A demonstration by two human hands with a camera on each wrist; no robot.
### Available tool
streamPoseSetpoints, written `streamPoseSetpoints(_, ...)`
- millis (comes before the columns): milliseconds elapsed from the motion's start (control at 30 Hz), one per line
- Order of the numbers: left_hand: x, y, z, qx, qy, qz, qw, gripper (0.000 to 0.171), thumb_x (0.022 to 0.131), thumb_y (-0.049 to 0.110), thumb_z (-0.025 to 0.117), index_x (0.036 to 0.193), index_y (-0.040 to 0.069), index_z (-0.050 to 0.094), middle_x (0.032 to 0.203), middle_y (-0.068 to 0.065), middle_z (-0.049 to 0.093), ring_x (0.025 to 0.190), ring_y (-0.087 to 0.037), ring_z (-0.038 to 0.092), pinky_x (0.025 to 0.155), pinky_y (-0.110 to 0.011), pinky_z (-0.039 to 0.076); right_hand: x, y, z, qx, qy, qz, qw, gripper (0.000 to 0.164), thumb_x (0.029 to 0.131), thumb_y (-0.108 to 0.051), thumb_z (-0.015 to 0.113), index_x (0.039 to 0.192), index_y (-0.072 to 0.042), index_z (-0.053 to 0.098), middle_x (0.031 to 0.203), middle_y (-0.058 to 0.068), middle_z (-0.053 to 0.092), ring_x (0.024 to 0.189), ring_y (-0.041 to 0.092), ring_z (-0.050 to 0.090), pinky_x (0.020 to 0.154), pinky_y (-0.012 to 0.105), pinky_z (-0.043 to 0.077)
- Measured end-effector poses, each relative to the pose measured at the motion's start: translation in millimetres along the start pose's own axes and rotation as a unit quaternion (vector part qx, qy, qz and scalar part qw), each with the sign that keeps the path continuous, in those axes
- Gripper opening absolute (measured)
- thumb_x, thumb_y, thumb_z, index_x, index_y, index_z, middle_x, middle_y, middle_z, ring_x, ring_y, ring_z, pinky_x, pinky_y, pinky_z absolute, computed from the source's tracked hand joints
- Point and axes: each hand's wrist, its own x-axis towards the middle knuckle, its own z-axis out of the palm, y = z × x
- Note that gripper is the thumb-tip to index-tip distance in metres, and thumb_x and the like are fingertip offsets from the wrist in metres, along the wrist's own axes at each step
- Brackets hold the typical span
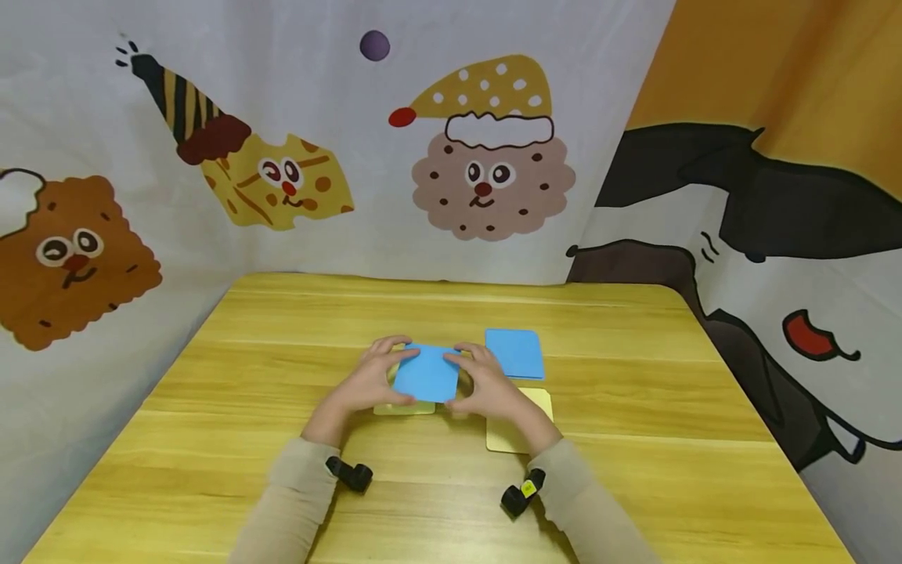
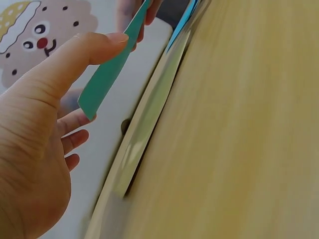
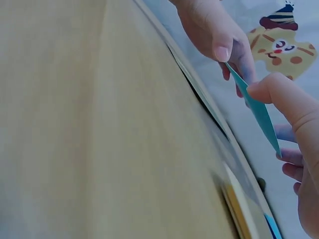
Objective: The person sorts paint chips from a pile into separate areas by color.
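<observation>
Both hands hold up a thin blue paper square (image 1: 426, 374). My left hand (image 1: 372, 377) pinches its left side, thumb on the near face and fingers behind. My right hand (image 1: 488, 384) pinches the right side in the same manner. In the left wrist view the square (image 2: 107, 82) is seen nearly edge-on, tilted and raised off the table. Beneath it lies a yellow paper square (image 1: 405, 409), partly hidden by the blue one and my left hand.
To the right, a blue square pile (image 1: 516, 354) lies behind a yellow square pile (image 1: 506, 436), which my right forearm partly covers. In the right wrist view the yellow pile (image 3: 239, 204) shows some thickness. The wooden table (image 1: 634, 470) ends at a cartoon-printed curtain (image 1: 380, 251).
</observation>
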Motion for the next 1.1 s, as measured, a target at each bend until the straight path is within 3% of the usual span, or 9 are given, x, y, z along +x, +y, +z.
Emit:
streamPoseSetpoints(800,69.5,40.5,61.4,-0.038,0.012,-0.006,0.9992,0.086,0.069,0.044,0.084,0.141,0.011,0.049,0.148,-0.010,0.032,0.138,-0.030,0.020,0.106,-0.056,0.019,-37,61,-61,0.008,0.014,0.017,1.000,0.081,0.069,-0.022,0.081,0.141,-0.007,0.048,0.149,0.016,0.031,0.134,0.038,0.024,0.098,0.061,0.031)
streamPoseSetpoints(1100,93.8,48.6,81.1,-0.061,0.015,-0.023,0.9977,0.087,0.070,0.043,0.084,0.142,0.011,0.048,0.150,-0.011,0.031,0.138,-0.032,0.019,0.106,-0.057,0.019,-40,88,-80,0.019,-0.015,0.034,0.999,0.078,0.074,-0.025,0.080,0.142,-0.006,0.047,0.149,0.020,0.028,0.134,0.041,0.023,0.096,0.063,0.032)
